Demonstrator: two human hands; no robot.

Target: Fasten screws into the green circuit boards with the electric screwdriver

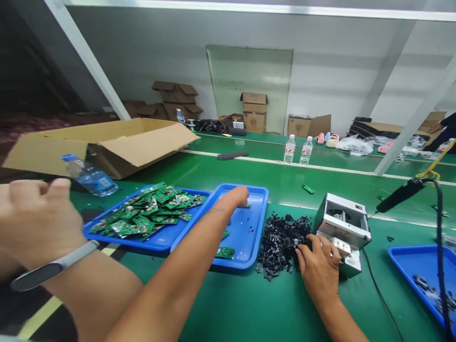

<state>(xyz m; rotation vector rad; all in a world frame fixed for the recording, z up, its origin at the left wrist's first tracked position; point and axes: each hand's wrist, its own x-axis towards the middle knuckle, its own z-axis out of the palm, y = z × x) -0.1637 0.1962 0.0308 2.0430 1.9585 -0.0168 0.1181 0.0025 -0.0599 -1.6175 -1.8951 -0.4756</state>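
My left hand (240, 195) is closed at the far end of a blue tray (262, 228), and the edge of a green circuit board (248, 204) shows at its fingers. More circuit boards (224, 252) lie in that tray, partly behind my forearm. My right hand (320, 266) rests at the right edge of a heap of small black plastic parts (281, 242). Its thumb and forefinger pinch at a black part that is mostly hidden; the other fingers curl by a white and grey device (344, 228).
A second blue tray (167, 244) holds piled circuit boards. Another person's hand with a wristband (42, 223) is close at left, by a water bottle (92, 178) and cardboard box (142, 145). At right hangs a black-handled tool (401, 194) above a blue tray (402, 256).
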